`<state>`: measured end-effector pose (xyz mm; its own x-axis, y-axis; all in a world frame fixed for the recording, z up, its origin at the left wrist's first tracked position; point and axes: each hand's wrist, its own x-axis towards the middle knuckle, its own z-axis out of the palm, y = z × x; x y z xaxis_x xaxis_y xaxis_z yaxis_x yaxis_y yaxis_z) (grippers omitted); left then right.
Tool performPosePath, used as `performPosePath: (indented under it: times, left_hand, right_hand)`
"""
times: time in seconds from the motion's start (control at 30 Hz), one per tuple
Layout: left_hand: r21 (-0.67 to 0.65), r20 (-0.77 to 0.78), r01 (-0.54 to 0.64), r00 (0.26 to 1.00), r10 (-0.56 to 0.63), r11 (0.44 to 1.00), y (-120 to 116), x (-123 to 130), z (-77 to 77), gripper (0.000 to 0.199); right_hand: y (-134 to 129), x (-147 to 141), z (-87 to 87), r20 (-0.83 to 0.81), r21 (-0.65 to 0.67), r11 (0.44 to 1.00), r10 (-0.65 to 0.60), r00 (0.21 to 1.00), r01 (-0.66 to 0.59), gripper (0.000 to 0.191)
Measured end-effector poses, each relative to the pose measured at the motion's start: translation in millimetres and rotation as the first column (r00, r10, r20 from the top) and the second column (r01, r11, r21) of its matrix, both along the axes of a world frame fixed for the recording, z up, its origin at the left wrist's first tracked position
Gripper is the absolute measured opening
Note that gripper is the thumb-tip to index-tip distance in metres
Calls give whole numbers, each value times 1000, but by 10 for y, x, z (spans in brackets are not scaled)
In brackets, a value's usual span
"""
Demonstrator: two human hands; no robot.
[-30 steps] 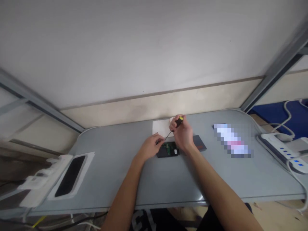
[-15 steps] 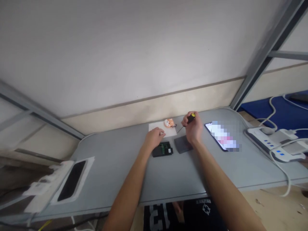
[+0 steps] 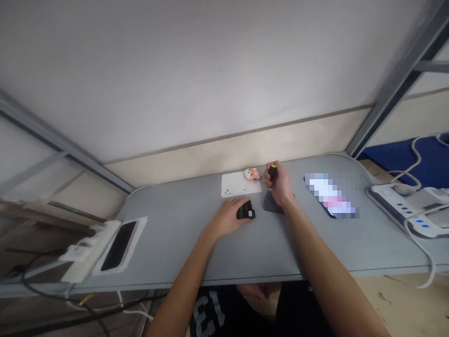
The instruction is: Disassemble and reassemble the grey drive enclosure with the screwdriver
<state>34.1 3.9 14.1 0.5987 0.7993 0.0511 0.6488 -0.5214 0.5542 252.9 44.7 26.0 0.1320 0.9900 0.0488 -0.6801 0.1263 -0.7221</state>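
The left hand [image 3: 228, 216] lies low over the grey bench [image 3: 168, 229], its fingers grasping a small black device with an exposed green circuit board [image 3: 246, 210]; the hand covers the device's left part, the thumb lies along the edge nearer the person, and a small white label shows at the uncovered right end. This device is at the middle of the bench, just in front of a white sheet of paper [image 3: 235, 183]. The right hand [image 3: 279, 184] is raised above the bench, its fingers clenched around the dark handle of a screwdriver [image 3: 272, 172], whose yellow end points upward; from where I stand, the shaft cannot be made out. Below that hand and partly hidden by it is a flat dark grey case [image 3: 271, 204], to the right of the device and apart from it. On the paper I note several tiny dark pieces [image 3: 228, 191], too small to identify, and at its right end an orange-and-white trinket with an animal face [image 3: 250, 175] and a dark loop. Further right, a phone with a lit screen [image 3: 329, 196] lies at a slant, and beyond it stands a white power strip [image 3: 409, 213] with cords. At the bench's left end, a black slab [image 3: 118, 245] rests on a white backing [image 3: 139, 229], beside a second white strip [image 3: 91, 250] bearing plugs.
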Motion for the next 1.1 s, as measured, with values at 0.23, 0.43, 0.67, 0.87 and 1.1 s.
performPosePath:
  times: [0.23, 0.43, 0.67, 0.87, 1.1]
  left_hand:
    - [-158, 184, -14, 982, 44, 987, 76, -22, 142, 60]
    - [-64, 38, 92, 995, -89, 994, 1, -9, 100, 70]
    - [-72, 241, -22, 970, 39, 997, 92, -47, -12, 62]
    - [-257, 470, -28, 870, 150, 966, 179, -109, 6, 63]
    - [-253, 655, -23, 732, 189, 967, 69, -167, 111, 65]
  right_hand:
    - [26, 221, -28, -102, -24, 996, -92, 991, 90, 29]
    - [54, 238, -74, -102, -45, 994, -99, 990, 95, 28]
    - [59, 191, -99, -127, -85, 996, -51, 991, 40, 27]
    - [91, 112, -177, -207, -148, 989, -22, 978, -9, 20]
    - [29, -140, -111, -219, -46, 994, 87, 972, -100, 24]
